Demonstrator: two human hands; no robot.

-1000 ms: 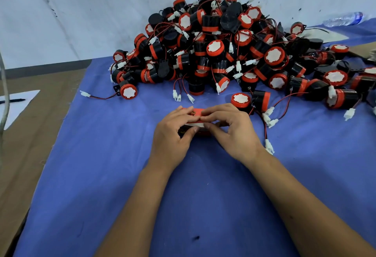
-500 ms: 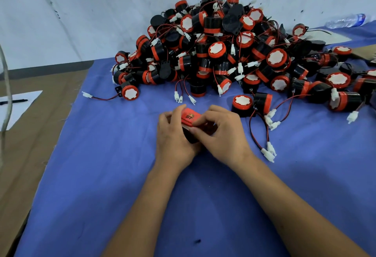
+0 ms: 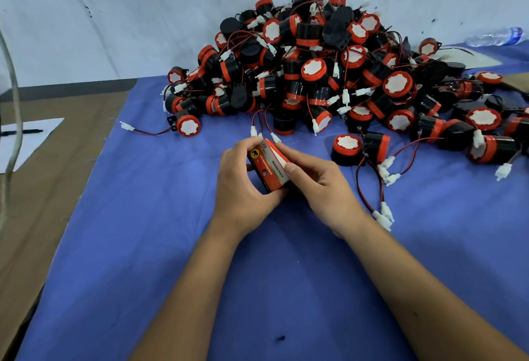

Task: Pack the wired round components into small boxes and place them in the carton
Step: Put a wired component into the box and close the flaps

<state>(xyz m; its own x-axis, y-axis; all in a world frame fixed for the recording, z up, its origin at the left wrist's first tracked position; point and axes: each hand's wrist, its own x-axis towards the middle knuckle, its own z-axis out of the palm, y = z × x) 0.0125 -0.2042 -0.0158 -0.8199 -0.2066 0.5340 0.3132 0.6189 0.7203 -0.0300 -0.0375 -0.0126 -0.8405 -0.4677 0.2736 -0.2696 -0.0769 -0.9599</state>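
A small red and black printed box [image 3: 268,166] is held just above the blue cloth [image 3: 160,240] at the middle of the table. My left hand [image 3: 240,186] grips it from the left with fingers curled round its far end. My right hand [image 3: 315,186] holds it from the right, thumb pressed on its top edge. Behind them rises a big pile of black and red round components [image 3: 323,74] with red-black wires and white plugs. Two loose components [image 3: 360,147] lie just right of my hands. No carton is in view.
A single component [image 3: 187,125] with a trailing wire lies at the pile's left foot. Left of the cloth is a brown cardboard surface [image 3: 37,189] with a white sheet [image 3: 25,140] and a pen. A plastic bottle [image 3: 496,36] lies far right by the wall.
Both hands have turned the small box from flat and hidden under the fingers to tilted up, so its printed side now shows. The box stays in the same spot.
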